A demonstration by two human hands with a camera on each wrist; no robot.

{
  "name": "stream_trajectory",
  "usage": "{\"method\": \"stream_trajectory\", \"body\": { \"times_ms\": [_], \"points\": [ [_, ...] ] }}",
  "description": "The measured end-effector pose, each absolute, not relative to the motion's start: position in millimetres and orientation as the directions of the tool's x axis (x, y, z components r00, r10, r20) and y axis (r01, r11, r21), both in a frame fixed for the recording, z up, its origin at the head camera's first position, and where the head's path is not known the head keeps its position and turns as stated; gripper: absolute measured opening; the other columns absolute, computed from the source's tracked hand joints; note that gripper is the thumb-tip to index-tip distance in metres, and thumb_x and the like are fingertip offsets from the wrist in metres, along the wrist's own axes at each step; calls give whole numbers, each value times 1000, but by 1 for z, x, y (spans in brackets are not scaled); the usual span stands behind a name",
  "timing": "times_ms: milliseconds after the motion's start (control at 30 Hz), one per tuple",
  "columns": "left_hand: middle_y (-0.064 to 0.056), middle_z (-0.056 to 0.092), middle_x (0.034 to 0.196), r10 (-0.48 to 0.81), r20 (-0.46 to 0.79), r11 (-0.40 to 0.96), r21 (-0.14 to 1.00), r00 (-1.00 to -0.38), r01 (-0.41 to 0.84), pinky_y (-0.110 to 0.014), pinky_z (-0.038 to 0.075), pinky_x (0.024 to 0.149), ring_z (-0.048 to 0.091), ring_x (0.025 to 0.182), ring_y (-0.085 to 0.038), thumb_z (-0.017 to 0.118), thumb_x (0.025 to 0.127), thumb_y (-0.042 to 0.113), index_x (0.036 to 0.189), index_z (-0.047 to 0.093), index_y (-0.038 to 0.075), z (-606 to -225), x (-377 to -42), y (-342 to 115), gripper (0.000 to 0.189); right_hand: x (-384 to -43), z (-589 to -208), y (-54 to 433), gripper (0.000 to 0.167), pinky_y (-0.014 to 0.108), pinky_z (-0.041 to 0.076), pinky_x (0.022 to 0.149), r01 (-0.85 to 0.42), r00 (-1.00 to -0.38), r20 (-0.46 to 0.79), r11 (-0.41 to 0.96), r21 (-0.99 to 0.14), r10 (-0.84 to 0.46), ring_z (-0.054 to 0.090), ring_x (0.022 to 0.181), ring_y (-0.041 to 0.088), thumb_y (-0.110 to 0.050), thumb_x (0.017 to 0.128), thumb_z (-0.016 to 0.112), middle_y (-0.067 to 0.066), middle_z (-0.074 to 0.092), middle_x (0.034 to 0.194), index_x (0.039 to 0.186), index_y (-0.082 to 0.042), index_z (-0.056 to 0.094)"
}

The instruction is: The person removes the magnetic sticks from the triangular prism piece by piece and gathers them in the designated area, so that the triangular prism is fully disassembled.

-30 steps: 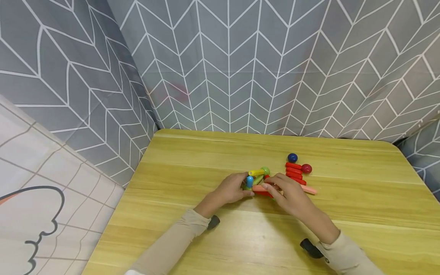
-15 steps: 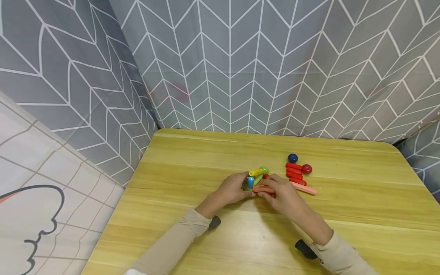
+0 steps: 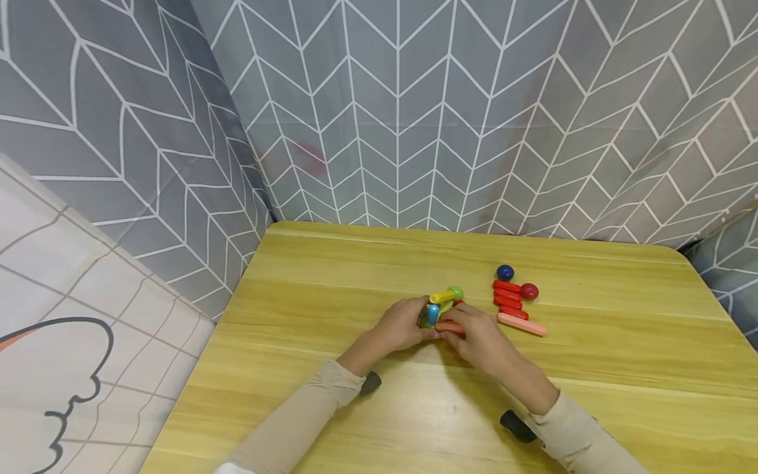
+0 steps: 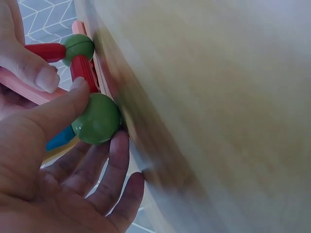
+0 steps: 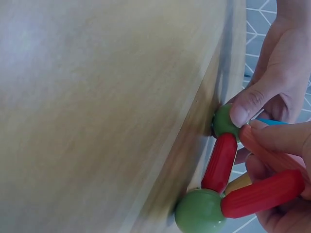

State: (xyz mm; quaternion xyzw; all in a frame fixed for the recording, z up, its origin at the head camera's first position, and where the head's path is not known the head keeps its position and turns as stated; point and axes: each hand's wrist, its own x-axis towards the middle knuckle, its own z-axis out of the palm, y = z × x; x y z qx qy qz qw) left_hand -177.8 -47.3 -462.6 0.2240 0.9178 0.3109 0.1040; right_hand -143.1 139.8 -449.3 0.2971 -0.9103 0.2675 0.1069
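My left hand (image 3: 404, 326) grips a green ball (image 4: 98, 119) between thumb and fingers, low over the table. From that ball a short red rod (image 5: 221, 162) runs to a second green ball (image 5: 200, 212), which carries another red rod (image 5: 262, 194). My right hand (image 3: 482, 337) pinches a salmon-pink rod (image 5: 266, 154), its end right at the ball in my left hand. A blue rod (image 3: 433, 315) and a yellow rod (image 3: 441, 297) rise from the same small frame, with a light green ball (image 3: 455, 291) behind. My right fingers hide part of the frame.
Several loose red rods (image 3: 508, 295) lie in a row to the right, beside a dark red ball (image 3: 530, 291) and a dark blue ball (image 3: 505, 272). A loose pink rod (image 3: 522, 324) lies in front of them. A patterned curtain (image 3: 379, 118) hangs behind the table (image 3: 331, 263).
My right hand has shifted left and closer to my left hand, bringing the salmon-pink rod along. The loose pink rod now shows fully. My left hand stays nearly in place.
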Motion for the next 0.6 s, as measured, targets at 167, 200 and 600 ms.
{"method": "stream_trajectory", "body": {
  "times_ms": [167, 200, 600],
  "points": [
    [-7, 73, 115, 478, -68, 706, 624, -876, 336, -24, 52, 80, 68, 100, -18, 81, 86, 29, 129, 60, 8, -462, -179, -48, 52, -144, -450, 140, 20, 30, 59, 71, -584, -812, 338, 687, -433, -476, 65, 78, 12, -10, 78, 86, 1, 71, 87, 93, -9, 73],
    [-7, 73, 116, 478, -67, 703, 627, -876, 336, -24, 52, 80, 68, 101, -18, 81, 86, 28, 130, 60, 8, -462, -179, -48, 52, -144, -450, 139, 20, 31, 59, 72, -577, -816, 332, 690, -437, -473, 65, 79, 13, -10, 78, 86, 1, 71, 88, 94, -9, 73],
    [-4, 70, 96, 482, -11, 692, 618, -876, 373, -20, 42, 66, 52, 75, -8, 82, 85, 31, 106, 62, 10, -465, -179, -49, 37, -143, -453, 139, 20, 29, 61, 70, -505, -862, 282, 681, -530, -420, 75, 82, 18, -6, 80, 83, 5, 79, 91, 99, -5, 78]
  ]
}}
